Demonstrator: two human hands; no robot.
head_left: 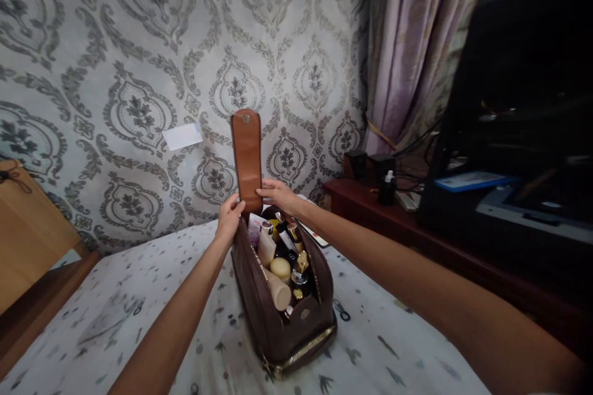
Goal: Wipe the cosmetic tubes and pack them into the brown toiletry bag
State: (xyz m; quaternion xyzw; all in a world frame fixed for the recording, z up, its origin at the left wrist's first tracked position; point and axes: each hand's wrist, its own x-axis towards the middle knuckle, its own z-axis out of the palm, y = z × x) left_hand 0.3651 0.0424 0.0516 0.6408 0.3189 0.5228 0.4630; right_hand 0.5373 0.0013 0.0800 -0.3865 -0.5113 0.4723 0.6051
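Observation:
A dark brown toiletry bag (259,315) stands unzipped on the bed, packed with bottles, tubes and a round cream jar (280,269). Its tan-lined strap flap (247,154) points straight up at the far end, a snap button near its tip. My left hand (228,217) pinches the flap's left edge near its base. On the opposite edge, my right hand (278,194) has its thumb and fingers closed on the flap. A beige tube (278,291) and a gold-capped bottle (302,261) show among the contents; deeper items are hidden.
Patterned wallpaper with a white card (182,136) rises behind the bed (185,278). At right are a dark red cabinet (356,197), a small dropper bottle (387,188) and a large black screen (514,129). A wooden board (32,228) stands at left.

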